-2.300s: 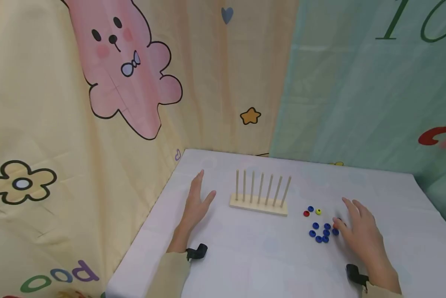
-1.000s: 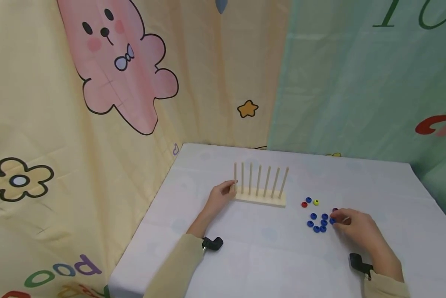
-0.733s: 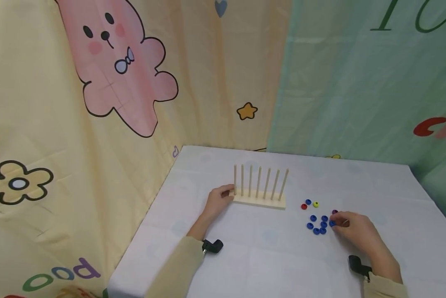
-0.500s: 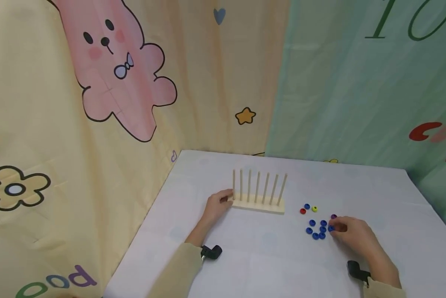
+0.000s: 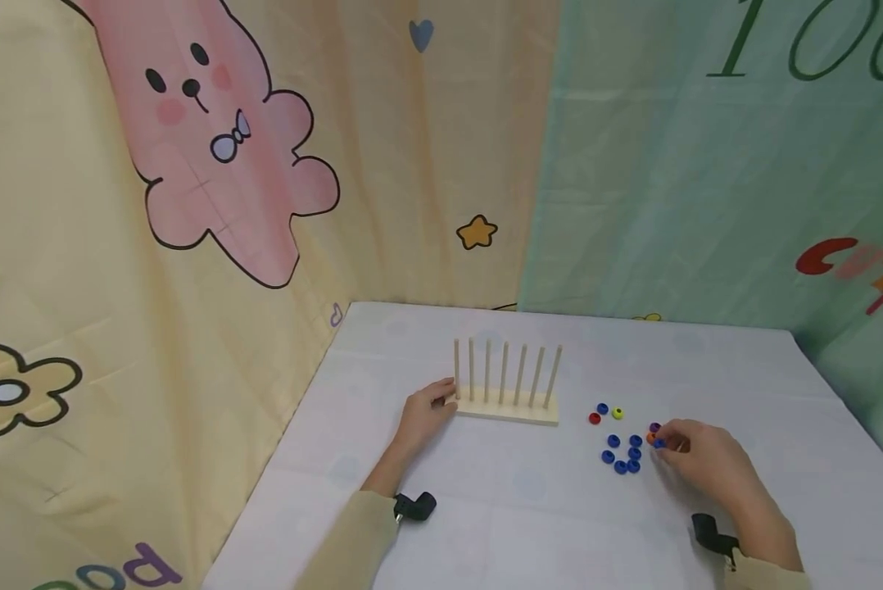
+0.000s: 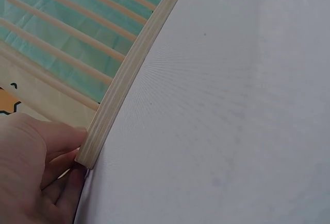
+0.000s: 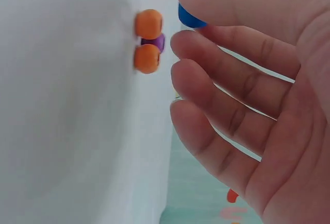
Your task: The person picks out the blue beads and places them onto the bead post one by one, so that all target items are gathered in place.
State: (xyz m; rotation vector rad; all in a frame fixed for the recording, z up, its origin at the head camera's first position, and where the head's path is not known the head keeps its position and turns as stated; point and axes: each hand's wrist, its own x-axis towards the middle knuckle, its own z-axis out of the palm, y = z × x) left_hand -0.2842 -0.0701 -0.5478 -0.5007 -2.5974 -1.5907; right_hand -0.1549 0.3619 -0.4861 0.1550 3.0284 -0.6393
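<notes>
A pale wooden base (image 5: 508, 410) with a row of upright pegs (image 5: 504, 373) stands on the white table. My left hand (image 5: 421, 416) grips the base's left end; in the left wrist view that hand (image 6: 36, 167) has its thumb and fingers around the end of the wooden strip (image 6: 121, 87). My right hand (image 5: 714, 459) pinches a blue bead (image 5: 658, 443) between thumb and finger. In the right wrist view this blue bead (image 7: 190, 18) is off the table, beside two orange beads (image 7: 148, 24) and a purple bead (image 7: 157, 42).
Several blue beads (image 5: 621, 467) lie loosely grouped left of my right hand. Behind them are a red bead (image 5: 595, 419), a yellow bead (image 5: 618, 413) and another blue one (image 5: 602, 408). Printed curtains (image 5: 412, 164) hang behind the white table (image 5: 471, 524).
My left hand has moved over to the pegged base and taken hold of its end. My right hand has closed on a blue bead and lifted it, uncovering an orange one.
</notes>
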